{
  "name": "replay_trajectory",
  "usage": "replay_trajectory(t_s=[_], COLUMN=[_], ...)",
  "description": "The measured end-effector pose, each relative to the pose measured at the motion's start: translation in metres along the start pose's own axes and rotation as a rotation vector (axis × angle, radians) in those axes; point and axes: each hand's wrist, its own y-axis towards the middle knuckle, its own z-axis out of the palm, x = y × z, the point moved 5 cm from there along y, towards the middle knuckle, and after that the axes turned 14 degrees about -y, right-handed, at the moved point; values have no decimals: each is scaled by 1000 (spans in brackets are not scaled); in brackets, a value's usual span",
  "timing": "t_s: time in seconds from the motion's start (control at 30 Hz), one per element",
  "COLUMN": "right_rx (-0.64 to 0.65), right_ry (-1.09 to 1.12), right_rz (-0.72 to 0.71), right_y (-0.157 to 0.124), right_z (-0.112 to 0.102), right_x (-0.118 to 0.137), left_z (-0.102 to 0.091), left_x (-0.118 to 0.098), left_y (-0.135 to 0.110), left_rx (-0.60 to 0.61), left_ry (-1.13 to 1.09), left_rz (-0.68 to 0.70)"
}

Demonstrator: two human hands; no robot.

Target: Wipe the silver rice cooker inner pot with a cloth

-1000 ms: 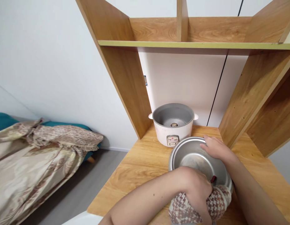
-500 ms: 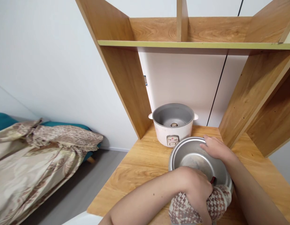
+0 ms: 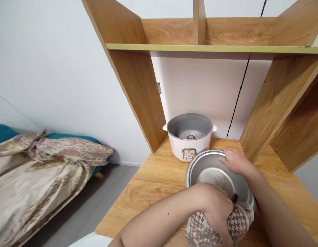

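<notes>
A metal inner pot (image 3: 212, 169) rests on the wooden tabletop (image 3: 153, 181) in front of me. My right hand (image 3: 236, 162) grips its far rim, fingers curled over the edge. My left hand (image 3: 215, 207) is closed on a brown-and-white houndstooth cloth (image 3: 237, 223), pressed against the pot's near rim. Behind the pot stands a white rice cooker body (image 3: 189, 135), open and without its inner pot.
Wooden shelf panels (image 3: 138, 85) rise on both sides, with a shelf board (image 3: 212, 48) overhead. To the left, lower down, a bed with a patterned brown cover (image 3: 40, 171) stands on a grey floor (image 3: 92, 209). A white wall is behind.
</notes>
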Motion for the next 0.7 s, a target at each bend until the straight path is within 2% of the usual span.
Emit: replay_trajectory(t_s=[0.3,0.53,0.7], right_rx=[-4,4,7], right_ry=[4,5,10], right_rz=[1,7,5], right_y=[0,-1,-1], right_z=[1,-2,-1], right_x=[1,1,0], left_z=[3,0,-3], left_x=[-2,0,7], left_y=[1,1,6], left_rx=[119,11,-83], left_ry=[16,34,-149], left_rz=[-21,38,70])
